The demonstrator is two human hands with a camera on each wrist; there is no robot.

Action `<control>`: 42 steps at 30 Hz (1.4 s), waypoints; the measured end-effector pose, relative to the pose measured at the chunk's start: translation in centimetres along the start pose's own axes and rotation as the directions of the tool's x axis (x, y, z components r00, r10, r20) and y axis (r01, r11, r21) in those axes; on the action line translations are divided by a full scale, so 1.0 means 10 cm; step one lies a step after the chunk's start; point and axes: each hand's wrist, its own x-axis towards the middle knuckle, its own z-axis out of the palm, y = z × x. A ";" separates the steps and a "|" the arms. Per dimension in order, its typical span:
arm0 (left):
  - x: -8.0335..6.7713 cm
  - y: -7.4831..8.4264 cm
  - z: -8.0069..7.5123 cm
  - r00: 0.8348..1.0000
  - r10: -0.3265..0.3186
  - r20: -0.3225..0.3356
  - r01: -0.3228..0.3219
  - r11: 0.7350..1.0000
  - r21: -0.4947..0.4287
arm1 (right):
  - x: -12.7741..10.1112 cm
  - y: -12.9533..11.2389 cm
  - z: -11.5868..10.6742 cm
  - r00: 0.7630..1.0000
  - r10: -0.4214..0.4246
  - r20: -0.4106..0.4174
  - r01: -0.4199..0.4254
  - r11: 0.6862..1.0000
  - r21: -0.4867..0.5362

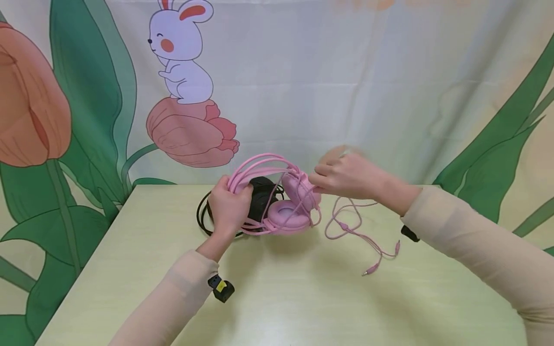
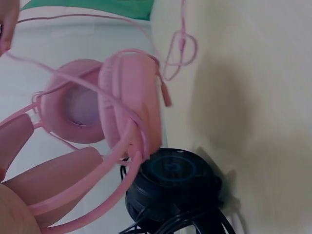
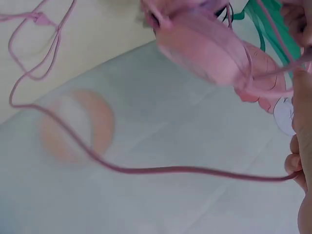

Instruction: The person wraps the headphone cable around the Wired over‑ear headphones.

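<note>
A pink headset stands on the pale table, its ear cups close together. My left hand grips its thin pink headband, and the fingers curl under the band wires. My right hand, blurred, is at the upper ear cup and pinches the pink cable. The cable trails in loops over the table to its plugs. A black headset lies right behind the pink one.
The black headset's cable coils on the table to the left of my left hand. A printed backdrop with a rabbit and tulips hangs just behind the table's far edge. A small black device sits on my left wrist.
</note>
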 end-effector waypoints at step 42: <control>-0.04 -0.17 -0.12 0.762 0.015 0.647 0.404 0.770 -0.494 | -0.39 0.30 0.28 0.916 0.366 0.162 -0.401 0.840 0.366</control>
